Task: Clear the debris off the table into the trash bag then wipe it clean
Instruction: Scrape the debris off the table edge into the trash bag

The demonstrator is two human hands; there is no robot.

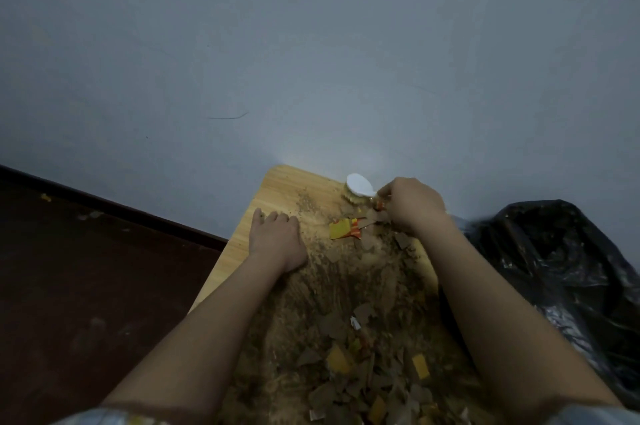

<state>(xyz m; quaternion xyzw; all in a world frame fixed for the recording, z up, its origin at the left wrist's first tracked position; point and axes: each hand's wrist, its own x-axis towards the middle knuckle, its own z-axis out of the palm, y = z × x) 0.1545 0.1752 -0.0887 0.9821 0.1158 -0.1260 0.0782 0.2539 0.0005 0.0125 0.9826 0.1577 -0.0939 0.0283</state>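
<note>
Against a pale wall (311, 43) stands a wooden table (277, 182), its surface strewn with debris (346, 338): brown dust, torn cardboard scraps and yellow wrapper pieces. Just beside the table's right edge sits a black trash bag (554, 268); dark floor (86, 268) lies to the left. Left hand (275, 239) rests flat on the tabletop, fingers extended. Right hand (412, 204) curls its fingers around the handle of a white-backed brush (360, 190), whose bristles touch the table near its far end. A yellow-and-red wrapper (344, 228) lies between the hands.
</note>
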